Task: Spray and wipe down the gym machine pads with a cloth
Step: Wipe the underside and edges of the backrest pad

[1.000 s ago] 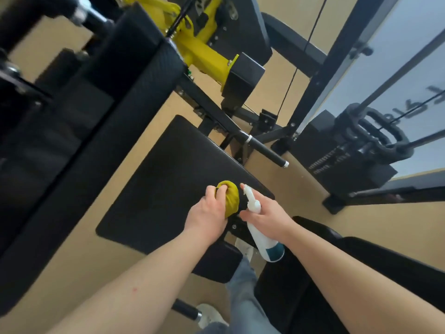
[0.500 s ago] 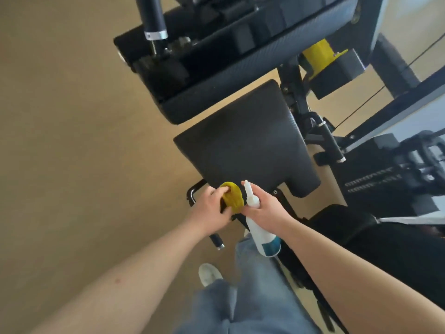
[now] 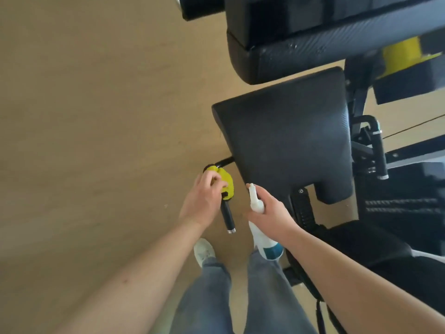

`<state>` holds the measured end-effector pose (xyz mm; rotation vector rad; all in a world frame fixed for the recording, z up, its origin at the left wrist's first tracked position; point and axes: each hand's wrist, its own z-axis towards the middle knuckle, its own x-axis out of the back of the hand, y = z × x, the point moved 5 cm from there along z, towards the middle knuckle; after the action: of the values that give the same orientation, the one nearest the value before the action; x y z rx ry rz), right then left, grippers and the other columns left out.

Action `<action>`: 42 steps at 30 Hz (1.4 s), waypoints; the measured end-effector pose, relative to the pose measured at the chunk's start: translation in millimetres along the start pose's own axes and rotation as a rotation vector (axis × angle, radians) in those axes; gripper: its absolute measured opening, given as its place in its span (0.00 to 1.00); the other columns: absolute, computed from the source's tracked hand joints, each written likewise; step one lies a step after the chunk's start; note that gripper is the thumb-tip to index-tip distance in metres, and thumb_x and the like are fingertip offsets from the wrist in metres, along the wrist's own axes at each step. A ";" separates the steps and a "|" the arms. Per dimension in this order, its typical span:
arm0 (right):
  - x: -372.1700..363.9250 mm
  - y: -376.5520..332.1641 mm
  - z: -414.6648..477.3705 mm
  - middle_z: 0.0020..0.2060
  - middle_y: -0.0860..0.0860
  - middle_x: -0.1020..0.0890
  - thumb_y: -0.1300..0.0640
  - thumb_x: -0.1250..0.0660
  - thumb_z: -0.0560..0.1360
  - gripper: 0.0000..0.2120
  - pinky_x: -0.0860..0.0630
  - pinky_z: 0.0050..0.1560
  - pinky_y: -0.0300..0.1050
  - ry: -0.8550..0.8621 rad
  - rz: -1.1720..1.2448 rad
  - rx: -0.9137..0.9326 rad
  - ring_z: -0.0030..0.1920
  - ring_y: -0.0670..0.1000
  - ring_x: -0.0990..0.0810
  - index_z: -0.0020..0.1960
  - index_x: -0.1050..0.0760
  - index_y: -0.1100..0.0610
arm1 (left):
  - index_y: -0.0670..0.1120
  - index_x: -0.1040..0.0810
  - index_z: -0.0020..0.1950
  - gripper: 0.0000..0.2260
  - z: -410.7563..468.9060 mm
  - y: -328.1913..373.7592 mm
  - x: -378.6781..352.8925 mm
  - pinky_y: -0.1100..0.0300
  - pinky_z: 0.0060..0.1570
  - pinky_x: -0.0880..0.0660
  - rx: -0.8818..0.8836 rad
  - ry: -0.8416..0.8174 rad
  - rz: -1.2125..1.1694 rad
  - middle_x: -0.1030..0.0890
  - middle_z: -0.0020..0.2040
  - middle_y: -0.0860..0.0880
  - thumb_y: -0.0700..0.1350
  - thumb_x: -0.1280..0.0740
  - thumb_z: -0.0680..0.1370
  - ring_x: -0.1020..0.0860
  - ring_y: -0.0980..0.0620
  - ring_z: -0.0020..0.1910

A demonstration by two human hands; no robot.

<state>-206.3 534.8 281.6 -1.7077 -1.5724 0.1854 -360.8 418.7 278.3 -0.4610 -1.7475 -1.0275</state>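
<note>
The black seat pad (image 3: 286,141) of the gym machine lies ahead of me, with a thicker black pad (image 3: 301,54) above it. My left hand (image 3: 204,198) grips a yellow cloth (image 3: 227,182) wrapped over the black handle bar (image 3: 227,214) left of the seat. My right hand (image 3: 272,213) holds a white spray bottle (image 3: 261,227) with a teal base, nozzle up, just below the seat's near edge.
Tan floor fills the left half. Black frame parts and a chrome-tipped handle (image 3: 380,155) stand to the right of the seat, with a yellow machine part (image 3: 402,56) at the upper right. My legs and a white shoe (image 3: 204,251) are below.
The view has swung so the seat sits upper right. My left hand moved the cloth off the seat's edge onto the side handle bar. The right hand keeps hold of the bottle.
</note>
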 end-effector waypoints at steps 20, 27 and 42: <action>-64.0 36.2 53.0 0.55 0.51 0.18 0.49 0.37 0.77 0.30 0.21 0.53 0.51 -0.279 -0.557 -0.028 0.53 0.58 0.20 0.78 0.38 0.38 | 0.68 0.24 0.59 0.23 20.2 -52.5 -44.1 0.67 0.64 0.30 0.577 0.203 -0.826 0.21 0.60 0.66 0.39 0.42 0.81 0.23 0.62 0.59; -63.3 23.5 52.7 0.47 0.50 0.22 0.49 0.35 0.78 0.21 0.24 0.43 0.48 -0.282 -0.602 -0.017 0.46 0.54 0.21 0.70 0.33 0.49 | 0.48 0.21 0.69 0.28 26.4 -55.6 -28.1 0.74 0.67 0.36 0.431 0.213 -0.732 0.23 0.69 0.50 0.27 0.46 0.76 0.27 0.56 0.68; -63.1 49.9 30.0 0.44 0.46 0.21 0.51 0.32 0.75 0.22 0.21 0.43 0.46 -0.411 -0.675 -0.092 0.44 0.49 0.20 0.68 0.26 0.50 | 0.48 0.23 0.73 0.27 -15.0 -45.1 -49.0 0.58 0.63 0.32 0.256 0.063 -0.332 0.25 0.69 0.50 0.28 0.40 0.77 0.32 0.46 0.62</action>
<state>-199.0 495.7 205.5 -1.1531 -2.4036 0.1224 -363.9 388.7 217.0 0.0251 -1.9055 -1.0137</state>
